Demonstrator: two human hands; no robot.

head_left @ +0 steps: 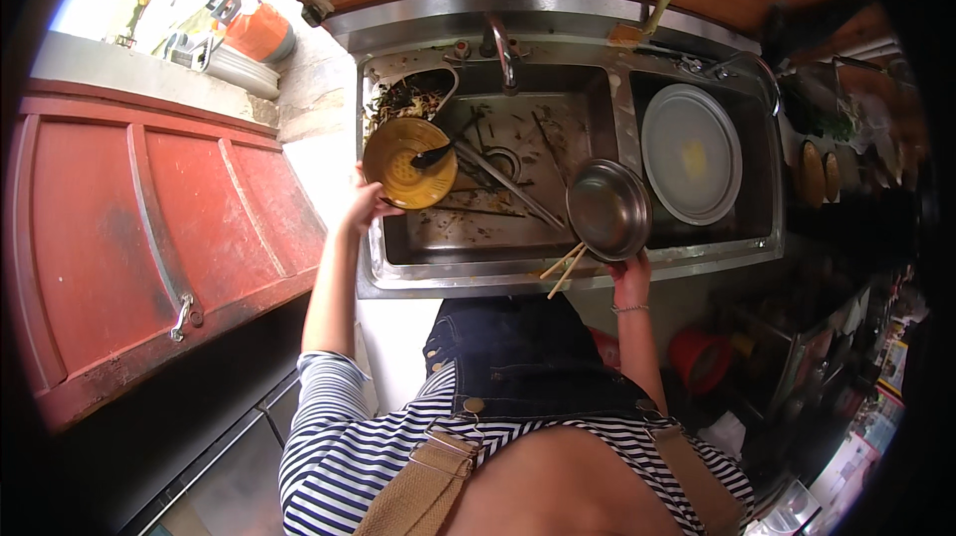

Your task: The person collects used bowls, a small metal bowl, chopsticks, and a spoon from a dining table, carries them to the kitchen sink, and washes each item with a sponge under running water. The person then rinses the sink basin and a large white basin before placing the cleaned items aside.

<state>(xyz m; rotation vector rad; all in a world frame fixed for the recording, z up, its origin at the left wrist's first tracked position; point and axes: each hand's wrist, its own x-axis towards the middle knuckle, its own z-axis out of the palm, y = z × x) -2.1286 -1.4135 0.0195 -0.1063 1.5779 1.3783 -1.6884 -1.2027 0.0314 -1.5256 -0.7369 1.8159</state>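
Note:
My left hand is closed on the rim of an amber bowl, tilted over the sink's left side. A dark spoon lies in that bowl. My right hand grips the lower rim of a round metal bowl above the front edge between the two basins. Two pale chopsticks stick out under the metal bowl; whether my fingers hold them cannot be made out. In the left basin lie a long metal handle, several dark sticks and food bits.
Food scraps fill a corner compartment behind the amber bowl. A chrome faucet rises at the back. The right basin holds a large grey oval plate. A red door stands on the left, and a red bucket is low on the right.

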